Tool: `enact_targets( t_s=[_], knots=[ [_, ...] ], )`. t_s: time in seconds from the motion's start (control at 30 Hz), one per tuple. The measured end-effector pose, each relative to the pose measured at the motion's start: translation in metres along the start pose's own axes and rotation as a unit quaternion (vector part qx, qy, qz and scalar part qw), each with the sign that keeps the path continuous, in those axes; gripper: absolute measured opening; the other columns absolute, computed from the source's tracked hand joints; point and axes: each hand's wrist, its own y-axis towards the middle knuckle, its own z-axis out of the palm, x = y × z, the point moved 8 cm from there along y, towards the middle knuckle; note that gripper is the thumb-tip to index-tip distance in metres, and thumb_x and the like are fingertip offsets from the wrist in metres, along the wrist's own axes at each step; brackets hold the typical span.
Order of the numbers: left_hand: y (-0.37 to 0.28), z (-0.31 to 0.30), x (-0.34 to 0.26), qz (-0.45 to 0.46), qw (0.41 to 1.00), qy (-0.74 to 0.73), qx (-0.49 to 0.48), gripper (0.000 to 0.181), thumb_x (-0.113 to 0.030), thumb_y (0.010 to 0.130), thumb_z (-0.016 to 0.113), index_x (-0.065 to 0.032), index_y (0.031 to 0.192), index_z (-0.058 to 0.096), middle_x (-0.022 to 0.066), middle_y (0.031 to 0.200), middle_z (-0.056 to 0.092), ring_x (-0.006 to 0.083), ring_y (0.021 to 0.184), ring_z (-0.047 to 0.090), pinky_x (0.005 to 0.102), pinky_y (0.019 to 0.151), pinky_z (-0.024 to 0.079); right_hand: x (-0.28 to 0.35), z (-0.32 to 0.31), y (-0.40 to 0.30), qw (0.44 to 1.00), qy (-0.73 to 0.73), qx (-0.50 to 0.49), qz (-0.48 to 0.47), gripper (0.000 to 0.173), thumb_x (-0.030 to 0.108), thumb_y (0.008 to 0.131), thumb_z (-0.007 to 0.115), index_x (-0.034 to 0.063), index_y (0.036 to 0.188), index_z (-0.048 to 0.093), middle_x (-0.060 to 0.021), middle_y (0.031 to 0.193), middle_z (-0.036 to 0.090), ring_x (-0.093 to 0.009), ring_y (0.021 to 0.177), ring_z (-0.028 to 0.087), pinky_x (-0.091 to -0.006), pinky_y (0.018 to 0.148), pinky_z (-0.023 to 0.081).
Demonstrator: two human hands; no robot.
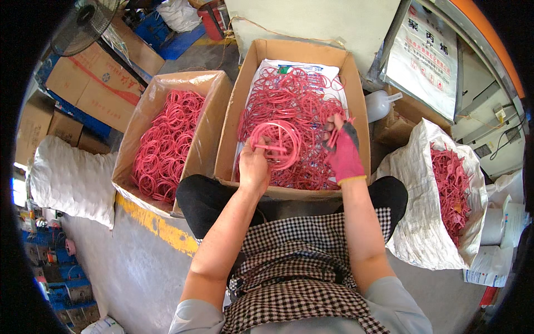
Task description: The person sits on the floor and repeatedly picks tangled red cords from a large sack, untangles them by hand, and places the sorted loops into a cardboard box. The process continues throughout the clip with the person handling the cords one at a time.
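Observation:
My bare left hand [255,163] grips several pink plastic rings [295,144] with a straight pink piece across them, held above the large cardboard box [231,125]. Over the right side of that box is my right hand [343,148], in a pink and grey glove with bare fingertips; its fingers are closed on small pink plastic pieces [332,137]. Beneath both hands lies a heap of tangled pink rings [279,98] on a white printed sack. A second cardboard box [212,98], lined with clear film, stands at the left with more pink rings [167,137] in it.
At the right an open white woven sack [406,175] holds pink plastic scraps [450,188]. A translucent plastic scoop [379,104] is beside the large box. A stuffed white sack [73,179] rests at the left, below a standing fan [83,25]. Machine panels rise behind.

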Motion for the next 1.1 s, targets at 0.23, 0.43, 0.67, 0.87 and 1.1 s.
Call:
enact_targets(
  t_s=[0.23,0.43,0.67,0.87,1.1],
  knots=[
    [0.0,0.005,0.002,0.006,0.997,-0.073,-0.019,0.019,-0.016,0.096,0.041,-0.0025,0.105,0.051,0.0066,0.095,0.058,0.0156,0.082,0.058,0.0306,0.075,0.049,0.029,0.065,-0.065,0.768,-0.577,0.011,-0.276,0.017,0.02,0.078,0.068,0.0065,0.088,0.066,-0.0078,0.072,0.064,-0.017,0.06,0.06,-0.0274,0.058,0.048],
    [-0.016,0.022,0.0,-0.026,0.995,-0.072,0.066,0.022,-0.018,0.096,0.043,-0.0017,0.108,0.051,0.0052,0.094,0.058,0.0165,0.089,0.055,0.0312,0.078,0.046,0.006,0.075,-0.066,0.54,-0.742,0.073,-0.39,0.027,0.022,0.071,0.067,0.0093,0.094,0.063,-0.0107,0.082,0.064,-0.027,0.065,0.062,-0.038,0.057,0.049],
    [-0.012,0.006,0.0,0.09,0.993,0.03,0.064,0.018,-0.021,0.095,0.048,-0.0059,0.103,0.054,0.0008,0.091,0.059,0.0099,0.082,0.055,0.0257,0.075,0.045,-0.006,0.07,-0.045,0.537,-0.801,0.045,-0.262,0.031,0.022,0.071,0.066,0.0072,0.097,0.058,-0.0123,0.084,0.063,-0.03,0.069,0.062,-0.0402,0.058,0.049],
    [-0.019,0.015,0.006,0.071,0.983,-0.127,0.114,0.017,-0.013,0.095,0.046,-0.0049,0.109,0.051,0.008,0.093,0.063,0.0174,0.089,0.06,0.031,0.081,0.049,0.006,0.067,-0.061,0.746,-0.59,-0.056,-0.303,0.026,0.014,0.074,0.068,0.0056,0.097,0.058,-0.0101,0.08,0.063,-0.023,0.067,0.062,-0.0331,0.059,0.048],
    [-0.019,0.019,0.013,-0.005,0.986,-0.152,0.069,0.014,-0.012,0.093,0.049,-0.0036,0.101,0.057,0.0062,0.091,0.062,0.0159,0.082,0.06,0.0298,0.076,0.05,-0.013,0.046,-0.059,0.862,-0.461,-0.09,-0.191,0.024,0.026,0.074,0.072,0.0066,0.084,0.062,-0.0109,0.073,0.063,-0.021,0.063,0.062,-0.0332,0.058,0.047]
  ],
)
